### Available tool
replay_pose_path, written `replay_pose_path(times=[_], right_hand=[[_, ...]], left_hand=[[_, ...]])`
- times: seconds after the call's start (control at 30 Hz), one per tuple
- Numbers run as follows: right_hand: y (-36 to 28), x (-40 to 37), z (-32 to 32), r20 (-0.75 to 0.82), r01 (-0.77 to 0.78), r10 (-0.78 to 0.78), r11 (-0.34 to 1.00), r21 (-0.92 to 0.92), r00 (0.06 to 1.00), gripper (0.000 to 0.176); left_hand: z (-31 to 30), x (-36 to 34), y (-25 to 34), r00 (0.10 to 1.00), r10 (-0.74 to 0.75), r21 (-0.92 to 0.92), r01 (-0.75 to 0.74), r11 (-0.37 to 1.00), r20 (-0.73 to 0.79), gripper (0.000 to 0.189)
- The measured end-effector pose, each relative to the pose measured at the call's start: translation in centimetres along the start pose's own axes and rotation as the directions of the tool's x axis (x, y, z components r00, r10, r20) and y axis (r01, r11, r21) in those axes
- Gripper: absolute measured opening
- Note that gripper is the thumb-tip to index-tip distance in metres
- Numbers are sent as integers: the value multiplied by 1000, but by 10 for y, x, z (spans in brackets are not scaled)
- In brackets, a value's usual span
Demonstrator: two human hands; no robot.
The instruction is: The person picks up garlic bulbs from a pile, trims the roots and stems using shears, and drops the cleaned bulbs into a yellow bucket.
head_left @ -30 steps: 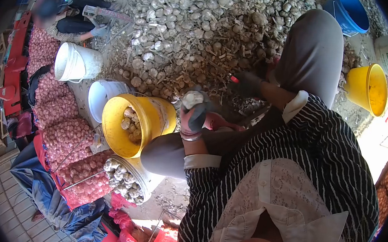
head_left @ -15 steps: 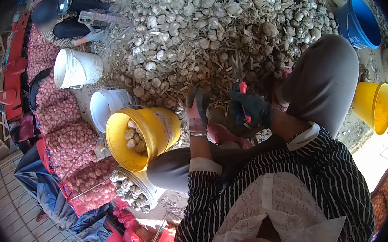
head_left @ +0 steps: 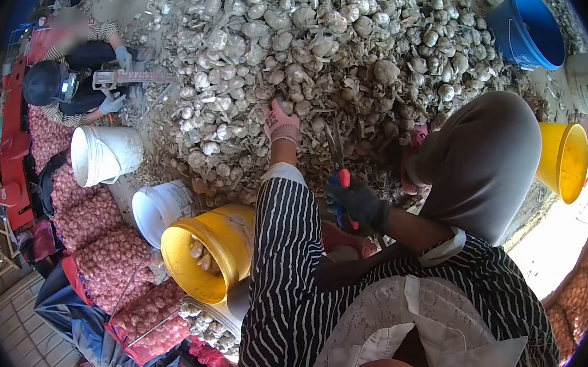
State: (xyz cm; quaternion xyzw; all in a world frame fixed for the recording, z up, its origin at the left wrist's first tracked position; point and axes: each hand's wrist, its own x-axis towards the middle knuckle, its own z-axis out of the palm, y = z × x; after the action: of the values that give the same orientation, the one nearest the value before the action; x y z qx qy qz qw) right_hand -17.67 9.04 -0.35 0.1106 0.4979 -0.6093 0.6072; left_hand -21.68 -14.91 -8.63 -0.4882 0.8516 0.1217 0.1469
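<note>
Left hand: your left hand (head_left: 283, 124), in a pink glove, reaches out to the garlic pile (head_left: 252, 31), fingertips at a bulb (head_left: 284, 105); whether they have closed round it, you cannot tell.
Right hand: your right hand (head_left: 364, 207), in a dark glove, is wrapped round the red-and-blue handles of the shears (head_left: 344, 178), blades pointing away from you, towards the pile.
Bulb: it sits among the others on the near slope of the pile, well forward of the yellow bucket (head_left: 224, 228). It should be light and firm, with dry, papery skin that may slip or flake under a glove; take it round its widest part.
Dry stalks: these look stiff and brittle, likely to snag on neighbouring bulbs, so lift gently.
Shears: probably rigid and heavier than a bulb; keep hold at the handles, clear of the blades.
Hard to see: your left fingertips blend into the bulbs, your right fingers are partly hidden behind the glove's back, and the blade tips fade into the litter. Your left sleeve (head_left: 286, 232) covers part of the yellow bucket.
</note>
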Motion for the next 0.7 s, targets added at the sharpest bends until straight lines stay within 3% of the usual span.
replay_pose_path(times=[0.03,0.07,0.1,0.13,0.17,0.2,0.23,0.27,0.33,0.37,0.43,0.47,0.53,0.57,0.6,0.67,0.7], right_hand=[[-1,0,2,-9,-21,21,998,-54,1000,23],[-3,0,1,-4,-23,23,999,-49,1000,23],[-6,3,-2,42,15,-8,985,-174,999,26],[-7,5,-4,94,60,-34,954,-294,995,29],[2,10,-8,106,59,-29,955,-290,994,29],[18,19,-13,77,271,-268,830,-488,960,32],[28,24,-15,104,432,-494,616,-659,863,37],[25,21,-13,119,440,-491,614,-655,863,37],[7,3,-10,170,379,-451,427,-821,876,49],[-1,-3,-7,180,385,-450,421,-821,875,49],[-11,-12,-1,230,294,-304,185,-938,924,63],[-11,-16,1,236,299,-306,177,-938,922,63],[-11,-23,4,330,330,-281,-48,-943,901,66],[-10,-25,6,336,334,-283,-59,-941,898,66],[-8,-25,8,328,319,-266,-76,-945,906,62],[3,-20,6,326,311,-248,-100,-945,912,58],[14,-10,-2,385,402,-289,-1,-916,877,54]], left_hand=[[6,0,-10,999,-31,-296,23,955,-23,62],[12,-1,-22,997,-72,-564,38,825,-39,59],[24,-5,-35,995,-101,-926,35,376,-4,56],[24,-12,-47,994,-108,-923,32,384,-10,56],[24,-22,-62,958,-111,-949,240,-203,265,57],[24,-35,-78,878,39,-605,360,-710,476,59],[9,-61,-78,882,24,-612,346,-712,470,59],[-11,-95,-64,888,-36,-620,291,-729,458,60],[-15,-138,-65,891,-101,-627,227,-745,442,61],[-11,-153,-70,907,-34,-609,254,-751,419,62],[-10,-182,-69,951,107,-615,270,-741,290,59],[-9,-192,-70,953,105,-613,264,-745,283,59],[4,-204,-76,968,162,-577,246,-779,193,50],[10,-209,-75,996,91,-876,35,-481,-11,42],[16,-213,-75,996,87,-873,25,-487,-20,42],[3,-229,-66,968,246,-800,113,-589,-44,40],[2,-236,-65,969,240,-799,104,-593,-52,40]])
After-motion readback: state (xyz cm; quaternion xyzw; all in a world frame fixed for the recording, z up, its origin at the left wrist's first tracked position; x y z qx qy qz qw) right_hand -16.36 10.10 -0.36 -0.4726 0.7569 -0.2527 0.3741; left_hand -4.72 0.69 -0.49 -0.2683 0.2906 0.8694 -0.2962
